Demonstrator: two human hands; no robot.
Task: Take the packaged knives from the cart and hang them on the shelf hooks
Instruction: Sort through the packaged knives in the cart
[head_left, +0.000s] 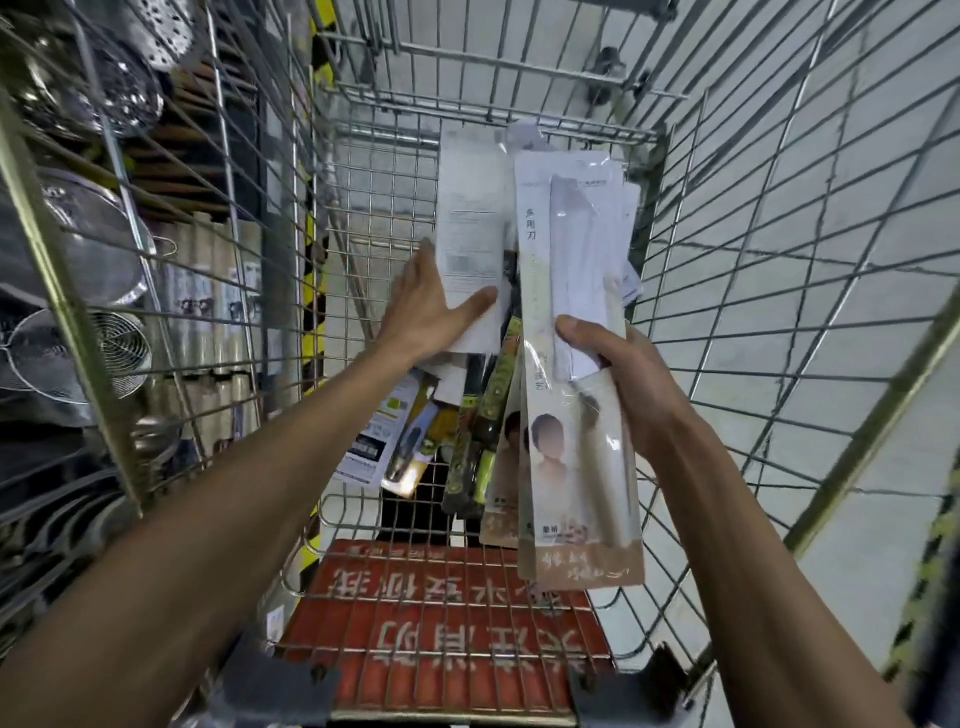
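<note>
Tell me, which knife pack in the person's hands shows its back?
The white pack in the left hand: only small print. The stack in the right hand faces front, with a picture and a brown bottom.

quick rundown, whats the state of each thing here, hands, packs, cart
left hand, grips the white pack, thumb across it
white pack, held, printed back facing up
right hand, grips the stack of knife packs
stack of knife packs, held over the cart, fronts facing up
loose packs, lying jumbled in the cart
cart, holds packs
strainers, hanging at left
</note>
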